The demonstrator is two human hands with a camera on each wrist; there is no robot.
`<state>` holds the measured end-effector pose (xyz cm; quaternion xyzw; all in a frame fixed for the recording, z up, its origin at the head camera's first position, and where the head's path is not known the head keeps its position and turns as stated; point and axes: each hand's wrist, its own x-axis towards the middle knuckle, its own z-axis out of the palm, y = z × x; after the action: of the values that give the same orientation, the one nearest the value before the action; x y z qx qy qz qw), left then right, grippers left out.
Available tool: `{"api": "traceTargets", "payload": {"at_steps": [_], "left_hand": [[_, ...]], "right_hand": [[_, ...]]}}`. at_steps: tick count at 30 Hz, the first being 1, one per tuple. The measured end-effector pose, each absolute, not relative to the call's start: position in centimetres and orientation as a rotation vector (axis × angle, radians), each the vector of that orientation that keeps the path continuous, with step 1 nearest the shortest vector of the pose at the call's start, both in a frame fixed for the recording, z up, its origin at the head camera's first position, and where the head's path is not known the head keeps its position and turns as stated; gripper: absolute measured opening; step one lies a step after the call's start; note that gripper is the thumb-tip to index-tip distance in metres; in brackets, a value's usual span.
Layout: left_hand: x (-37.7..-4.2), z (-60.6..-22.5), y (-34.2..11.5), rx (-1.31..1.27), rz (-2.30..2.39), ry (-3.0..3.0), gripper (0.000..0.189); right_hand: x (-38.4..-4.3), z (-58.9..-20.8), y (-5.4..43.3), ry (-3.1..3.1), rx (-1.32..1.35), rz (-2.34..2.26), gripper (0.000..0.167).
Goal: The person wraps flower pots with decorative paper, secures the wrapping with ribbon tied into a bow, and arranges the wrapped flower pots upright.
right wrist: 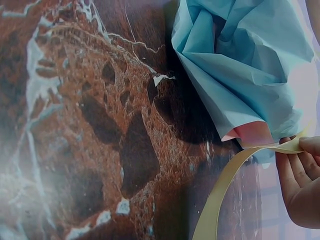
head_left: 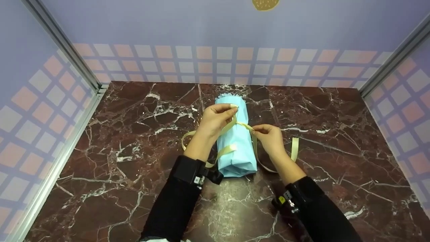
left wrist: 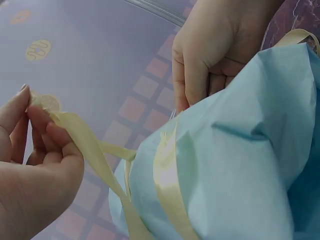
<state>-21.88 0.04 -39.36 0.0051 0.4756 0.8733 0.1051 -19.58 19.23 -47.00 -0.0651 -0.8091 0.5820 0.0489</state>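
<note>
A bundle wrapped in light blue paper (head_left: pixel 235 141) lies lengthwise on the table, its far end frilled and its near end folded. Above its upper half, my left hand (head_left: pixel 214 121) pinches a pale yellow ribbon (left wrist: pixel 87 140) between thumb and fingers, lifted off the paper. On the bundle's right side, my right hand (head_left: pixel 269 137) pinches another stretch of the ribbon (right wrist: pixel 225 177), which trails down onto the table. A separate-looking band of yellow ribbon (left wrist: pixel 167 175) crosses the lower part of the wrap. Whatever is inside the paper is hidden.
The dark red marbled table (head_left: pixel 134 188) spreads around the bundle. Lilac walls with pink and white squares (head_left: pixel 205 64) close off the back and both sides. A loose ribbon end (head_left: pixel 295 149) curls up beside the right forearm.
</note>
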Motion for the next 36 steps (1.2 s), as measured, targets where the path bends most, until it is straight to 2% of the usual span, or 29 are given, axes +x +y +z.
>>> {"api": "traceTargets", "payload": {"at_steps": [8, 15, 21, 25, 31, 36], "left_hand": [[-21.7, -38.9, 0.4, 0.020, 2.527, 1.604, 0.007], [-21.7, -38.7, 0.5, 0.075, 2.442, 1.690, 0.017], [-21.6, -38.6, 0.5, 0.080, 2.468, 1.580, 0.007], [-21.6, -38.5, 0.5, 0.064, 2.409, 1.725, 0.005], [-21.7, -38.2, 0.1, 0.168, 2.243, 2.101, 0.019], [-21.6, -38.2, 0.0, 0.207, 2.314, 2.007, 0.014]], "right_hand": [[-19.5, -47.1, 19.1, -2.455, -0.210, 1.778, 0.012], [-19.5, -47.0, 19.0, -2.464, -0.211, 1.777, 0.012], [-19.4, -47.0, 19.0, -2.471, -0.222, 1.763, 0.013], [-19.4, -47.0, 19.0, -2.474, -0.205, 1.736, 0.012], [-19.4, -47.0, 19.0, -2.466, -0.209, 1.739, 0.013], [-19.5, -46.9, 19.0, -2.469, -0.212, 1.740, 0.013]]}}
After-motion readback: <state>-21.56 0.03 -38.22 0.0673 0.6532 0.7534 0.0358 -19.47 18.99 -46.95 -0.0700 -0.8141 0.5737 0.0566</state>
